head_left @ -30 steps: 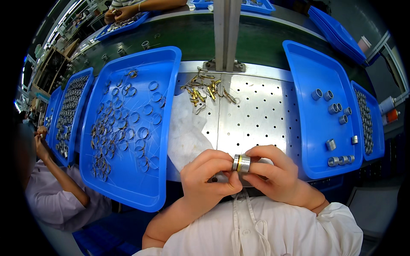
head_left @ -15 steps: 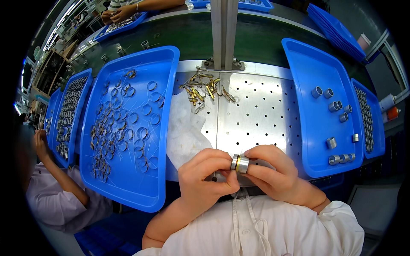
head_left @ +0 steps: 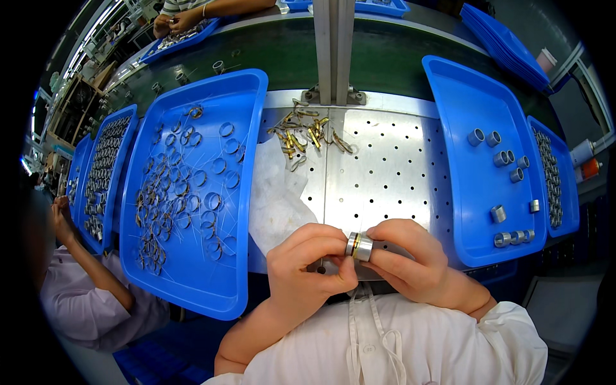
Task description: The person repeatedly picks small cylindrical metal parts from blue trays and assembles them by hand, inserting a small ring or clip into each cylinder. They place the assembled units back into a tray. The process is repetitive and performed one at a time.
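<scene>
Close to my body, both hands pinch a short silver metal cylinder [head_left: 363, 248] with a thin gold band round it. My left hand [head_left: 311, 256] has its thumb and fingertips closed on the cylinder's left end. From the other side my right hand [head_left: 414, 260] grips the right end between thumb and fingers. The fingertips hide part of the cylinder. Beyond my hands lies a perforated metal plate [head_left: 378, 173], with a crumpled white sheet [head_left: 279, 199] on its left. At its far left rests a pile of small brass-coloured and dark metal strips [head_left: 311, 135].
On the left, a blue tray [head_left: 240, 256] holds many thin rings with wires. The right blue tray [head_left: 475, 212] carries several silver cylinders. A metal post [head_left: 333, 51] stands at the plate's far edge, before a green conveyor belt [head_left: 282, 58]. Other people's hands [head_left: 64, 218] work at left and far left.
The cylinder has turned slightly between my fingers, and its gold band looks narrower. Both hands keep almost the same place and grip.
</scene>
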Tool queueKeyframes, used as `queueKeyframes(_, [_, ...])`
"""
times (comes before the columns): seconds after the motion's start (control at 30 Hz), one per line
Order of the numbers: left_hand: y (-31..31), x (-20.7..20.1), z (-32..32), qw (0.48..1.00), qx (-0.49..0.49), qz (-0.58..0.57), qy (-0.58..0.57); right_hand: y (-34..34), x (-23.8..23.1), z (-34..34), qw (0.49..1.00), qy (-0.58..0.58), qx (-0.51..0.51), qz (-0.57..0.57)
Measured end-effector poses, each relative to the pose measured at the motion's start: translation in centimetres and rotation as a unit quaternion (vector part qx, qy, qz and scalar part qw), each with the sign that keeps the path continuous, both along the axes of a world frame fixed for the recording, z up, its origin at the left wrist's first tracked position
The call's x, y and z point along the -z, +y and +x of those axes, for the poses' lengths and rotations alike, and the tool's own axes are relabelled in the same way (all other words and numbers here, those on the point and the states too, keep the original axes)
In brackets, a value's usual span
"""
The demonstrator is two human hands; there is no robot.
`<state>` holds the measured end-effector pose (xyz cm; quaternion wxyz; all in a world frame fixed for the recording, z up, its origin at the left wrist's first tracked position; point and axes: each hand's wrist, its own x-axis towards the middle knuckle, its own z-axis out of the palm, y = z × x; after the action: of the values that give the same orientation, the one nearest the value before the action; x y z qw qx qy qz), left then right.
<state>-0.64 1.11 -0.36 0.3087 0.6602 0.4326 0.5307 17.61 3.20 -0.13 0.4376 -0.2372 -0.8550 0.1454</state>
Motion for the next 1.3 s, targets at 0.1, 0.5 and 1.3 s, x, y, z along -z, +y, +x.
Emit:
queueKeyframes(0.1, [-0.07,-0.08,0.05,0.999,-0.003,0.031,0.015,-0.18,-0.08,-0.22,0.999,0.019,0.008,-0.048])
queueKeyframes(0.5, [-0.01,-0.04,0.12,0.999,-0.009,0.04,0.024,-0.22,-0.32,-0.17,0.999,0.005,0.012,-0.041])
queueKeyframes(1.3, [-0.13,-0.24,-0.17,1.0,0.011,-0.014,-0.014,-0.11,-0.4,-0.2,0.998,0.014,-0.002,-0.053])
